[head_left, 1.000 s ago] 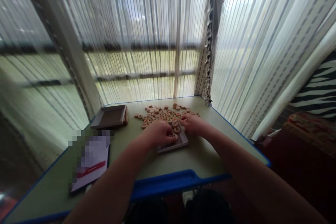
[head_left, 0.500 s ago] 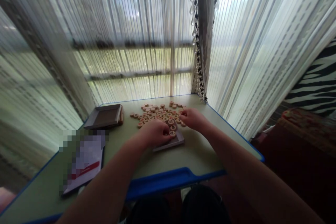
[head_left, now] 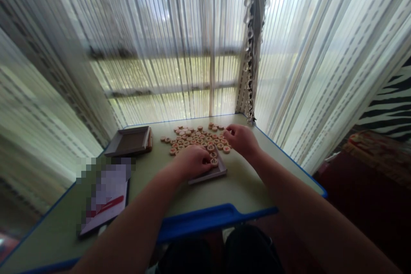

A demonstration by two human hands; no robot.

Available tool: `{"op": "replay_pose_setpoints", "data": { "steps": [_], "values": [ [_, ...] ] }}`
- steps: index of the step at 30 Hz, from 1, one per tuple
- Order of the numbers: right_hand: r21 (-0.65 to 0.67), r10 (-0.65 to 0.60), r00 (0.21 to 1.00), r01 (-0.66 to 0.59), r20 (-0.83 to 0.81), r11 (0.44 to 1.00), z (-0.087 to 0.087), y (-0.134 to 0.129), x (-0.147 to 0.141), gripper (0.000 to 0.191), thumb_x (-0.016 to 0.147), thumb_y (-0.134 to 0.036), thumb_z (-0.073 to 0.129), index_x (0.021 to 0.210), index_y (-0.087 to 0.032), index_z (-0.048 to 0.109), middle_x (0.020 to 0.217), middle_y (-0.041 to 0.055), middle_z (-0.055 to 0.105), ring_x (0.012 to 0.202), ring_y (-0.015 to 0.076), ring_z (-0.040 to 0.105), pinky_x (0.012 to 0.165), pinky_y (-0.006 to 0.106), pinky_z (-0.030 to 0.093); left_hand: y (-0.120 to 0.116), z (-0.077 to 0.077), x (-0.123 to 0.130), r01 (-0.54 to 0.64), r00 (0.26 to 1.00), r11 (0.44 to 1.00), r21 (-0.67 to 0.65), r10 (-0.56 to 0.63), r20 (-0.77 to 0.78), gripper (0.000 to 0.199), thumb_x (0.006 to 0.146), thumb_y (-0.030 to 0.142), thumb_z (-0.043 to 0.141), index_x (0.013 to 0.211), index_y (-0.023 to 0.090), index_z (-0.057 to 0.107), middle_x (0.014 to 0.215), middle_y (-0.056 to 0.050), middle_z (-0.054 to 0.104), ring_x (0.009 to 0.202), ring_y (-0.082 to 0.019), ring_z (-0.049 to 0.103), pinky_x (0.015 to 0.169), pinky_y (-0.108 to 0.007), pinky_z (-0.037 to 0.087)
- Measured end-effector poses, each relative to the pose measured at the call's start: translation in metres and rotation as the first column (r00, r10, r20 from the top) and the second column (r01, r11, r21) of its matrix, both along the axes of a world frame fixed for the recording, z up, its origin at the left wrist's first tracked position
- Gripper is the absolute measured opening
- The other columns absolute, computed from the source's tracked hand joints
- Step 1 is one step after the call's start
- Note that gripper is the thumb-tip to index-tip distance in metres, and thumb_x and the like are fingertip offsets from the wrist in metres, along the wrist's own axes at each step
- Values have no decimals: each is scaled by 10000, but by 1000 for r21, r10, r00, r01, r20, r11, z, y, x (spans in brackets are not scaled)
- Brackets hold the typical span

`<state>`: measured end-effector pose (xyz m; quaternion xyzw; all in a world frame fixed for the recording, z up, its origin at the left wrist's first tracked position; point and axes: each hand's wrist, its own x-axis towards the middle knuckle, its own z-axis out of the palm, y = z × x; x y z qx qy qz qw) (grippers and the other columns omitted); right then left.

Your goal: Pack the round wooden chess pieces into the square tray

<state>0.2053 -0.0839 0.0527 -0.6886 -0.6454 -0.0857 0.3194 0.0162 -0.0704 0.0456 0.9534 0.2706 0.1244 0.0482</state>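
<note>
Left of the shallow grey rectangular tray [head_left: 208, 176]: open grey box [head_left: 130, 142]. Over tray: left hand [head_left: 192, 162], fingers narrow. Beyond tray: scattered round pale-wooden discs [head_left: 193, 141]. Inside tray's right side: row of 3 [head_left: 214, 162]. Beyond-right of tray: right hand [head_left: 242, 140], fingers bent. Either hand's grip I cannot tell.

At my remote screen I count one left hand [head_left: 193, 160] and one right hand [head_left: 242, 139], two shallow trays [head_left: 130, 142], one red pen [head_left: 111, 204], one flat board [head_left: 120, 186] and one table [head_left: 244, 186]. Of round wooden pieces [head_left: 193, 141] I see dozens, too overlapped to number exactly; at least three show in the nearer tray [head_left: 208, 177].
</note>
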Motion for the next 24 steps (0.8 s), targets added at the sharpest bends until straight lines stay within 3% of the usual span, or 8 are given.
{"op": "replay_pose_setpoints", "data": {
  "steps": [24],
  "values": [
    [-17,10,1000,-10,15,1000,-1,0,-3,319,789,-376,416,735,-169,653,696,60,651,641,145,551,573,230,305,-1,-1,3,26,1000,1000,2,-26,7,250,770,355,484,742,191,671,729,-20,627,699,-128,525,648,-225,379]
  ]
}}
